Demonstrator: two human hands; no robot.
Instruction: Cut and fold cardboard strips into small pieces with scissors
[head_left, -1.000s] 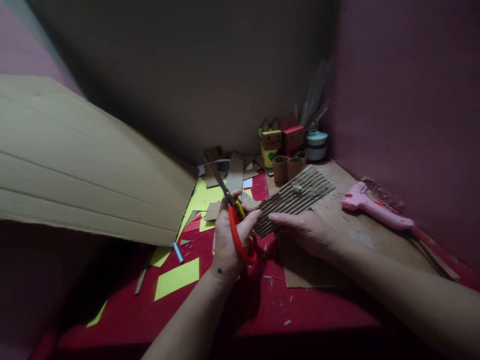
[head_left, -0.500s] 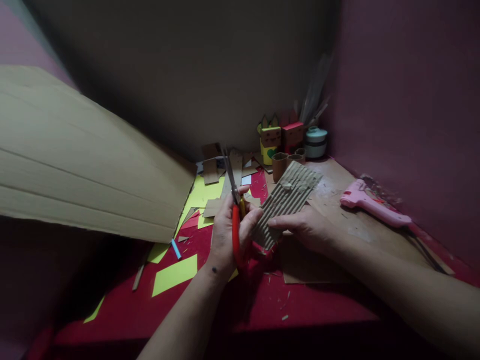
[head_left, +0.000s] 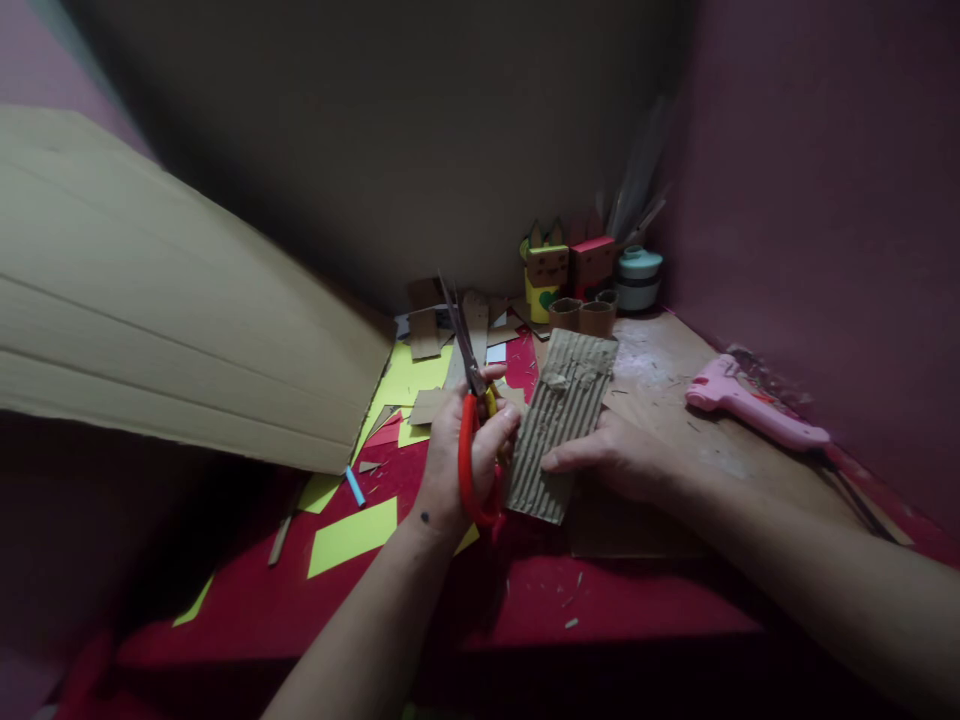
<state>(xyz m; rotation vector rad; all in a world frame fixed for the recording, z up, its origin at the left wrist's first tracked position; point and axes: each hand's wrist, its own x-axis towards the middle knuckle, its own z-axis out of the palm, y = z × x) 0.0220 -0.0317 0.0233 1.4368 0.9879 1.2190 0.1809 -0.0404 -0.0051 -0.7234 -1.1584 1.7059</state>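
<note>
Brown board [head_left: 667, 365] as reference: right hand [head_left: 630, 455] has the corrugated cardboard piece [head_left: 564, 425] pinched, thumb on the ridged face, held up over the board's near-left edge. Left hand [head_left: 444, 462] is wrapped round red-handled scissors [head_left: 467, 430] left of the board, blades up and slightly parted; can't tell if its fingertips touch the cardboard. Pink glue gun [head_left: 757, 408] lies on the board's right side.

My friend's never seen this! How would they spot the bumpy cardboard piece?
Find the red table, then the right hand above it. The bumpy cardboard piece is in that hand, beside the red-handled scissors. Unlike the smooth-looking cardboard scraps behind, it shows rows of ridges.
</note>
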